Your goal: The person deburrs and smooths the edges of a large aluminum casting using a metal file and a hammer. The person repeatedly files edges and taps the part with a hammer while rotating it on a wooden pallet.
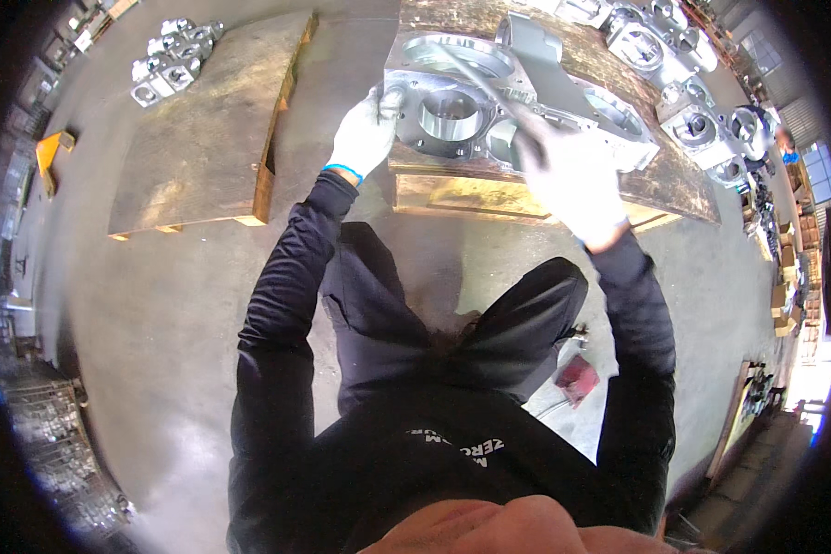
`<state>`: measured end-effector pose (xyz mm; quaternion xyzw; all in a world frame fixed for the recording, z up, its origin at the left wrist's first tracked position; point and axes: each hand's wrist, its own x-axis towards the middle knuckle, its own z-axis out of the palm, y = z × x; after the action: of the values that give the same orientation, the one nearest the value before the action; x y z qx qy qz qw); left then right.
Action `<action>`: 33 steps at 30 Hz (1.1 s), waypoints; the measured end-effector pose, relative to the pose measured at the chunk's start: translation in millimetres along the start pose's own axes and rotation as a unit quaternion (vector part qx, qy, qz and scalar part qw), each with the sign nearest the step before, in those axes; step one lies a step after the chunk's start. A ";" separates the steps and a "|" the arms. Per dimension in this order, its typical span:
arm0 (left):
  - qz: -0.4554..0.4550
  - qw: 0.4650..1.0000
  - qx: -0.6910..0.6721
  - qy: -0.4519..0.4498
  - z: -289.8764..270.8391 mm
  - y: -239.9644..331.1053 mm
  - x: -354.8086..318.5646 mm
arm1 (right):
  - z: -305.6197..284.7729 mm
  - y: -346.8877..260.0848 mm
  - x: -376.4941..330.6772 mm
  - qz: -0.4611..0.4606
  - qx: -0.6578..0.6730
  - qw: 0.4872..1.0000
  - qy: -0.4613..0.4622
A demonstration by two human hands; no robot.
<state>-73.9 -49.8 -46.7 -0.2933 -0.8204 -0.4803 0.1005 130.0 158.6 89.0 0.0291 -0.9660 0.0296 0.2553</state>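
Note:
A large silvery machined metal housing [448, 78] with round bores rests on the wooden pallet in front of me. My left hand [365, 137], in a white glove, grips the housing at its left edge; the thumb lies on the near face. Over the housing's right part is my right hand [577, 180], also gloved in white and smeared by motion. It is closed around a long thin rod-like hand tool [499, 92] with a dark grip end. The tool slants up and left across the top bore; blur hides its exact kind and whether its tip touches the metal.
The wooden pallet [471, 192] under the housing carries more metal housings [642, 46] at its right. Another pallet [194, 138] stands to the left, with several housings [175, 60] at its far end. A red item [577, 379] lies on the floor near my right knee.

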 end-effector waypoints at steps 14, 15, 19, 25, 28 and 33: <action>-0.008 0.996 -0.085 -0.033 -11.2 -11.5 -3.9 | 28.7 -1.6 -20.6 -0.046 -0.055 0.994 0.082; -0.039 0.996 -0.074 -0.024 -9.2 -13.7 -3.8 | 29.9 -5.4 -22.2 -0.042 -0.072 0.992 0.091; -0.032 0.985 -0.171 -0.008 -0.3 -11.9 -6.0 | 59.5 -48.9 22.4 -0.076 0.000 0.996 0.048; -0.051 0.960 -0.107 0.255 -34.7 -1.4 -29.6 | 84.9 -79.9 28.6 -0.041 0.170 0.984 0.047; -0.013 0.917 -0.207 0.342 -73.2 4.3 -23.2 | 95.5 -71.2 -22.4 0.048 0.329 0.942 0.047; 0.372 0.879 0.201 0.220 -81.9 47.7 34.2 | 131.5 -82.8 -62.7 0.417 0.667 0.581 -0.208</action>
<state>-83.5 -88.5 45.8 -0.4374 -0.6864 -0.2841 0.5068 125.7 69.2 -52.7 -0.2099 -0.6067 0.7620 -0.0847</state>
